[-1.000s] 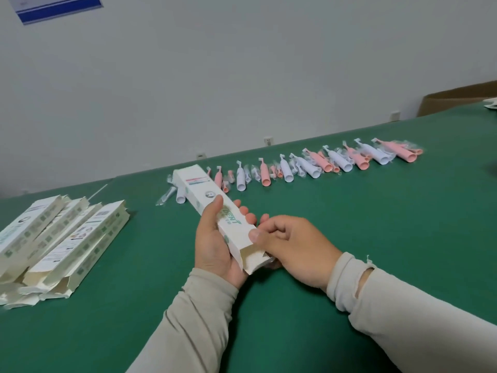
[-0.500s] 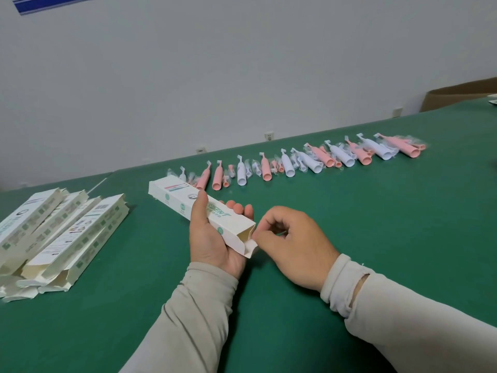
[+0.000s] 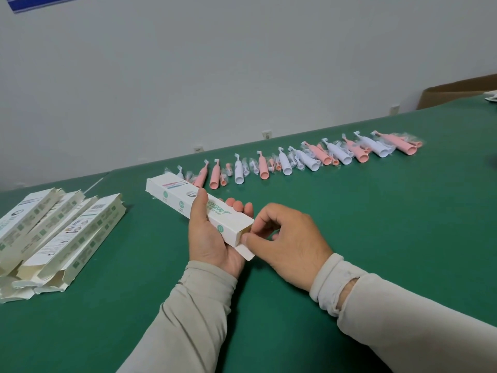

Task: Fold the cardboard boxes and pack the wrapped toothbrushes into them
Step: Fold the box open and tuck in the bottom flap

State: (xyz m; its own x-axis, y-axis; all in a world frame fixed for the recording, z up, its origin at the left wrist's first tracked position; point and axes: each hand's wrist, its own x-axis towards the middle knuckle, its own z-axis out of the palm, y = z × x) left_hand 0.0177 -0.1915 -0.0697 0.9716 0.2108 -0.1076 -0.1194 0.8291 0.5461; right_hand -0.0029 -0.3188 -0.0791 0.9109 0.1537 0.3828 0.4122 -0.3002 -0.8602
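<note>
Both forearms reach in from the bottom edge, each in a pale long sleeve pushed up just short of the wrist. The left hand (image 3: 212, 238) lies palm up with its thumb laid across the top of a white box (image 3: 188, 200) and its fingertips showing past the far side, so it grips the box. The right hand (image 3: 287, 243) sits just beside it, back upward, fingers curled, thumb and forefinger pinching the flap at the box's near end.
</note>
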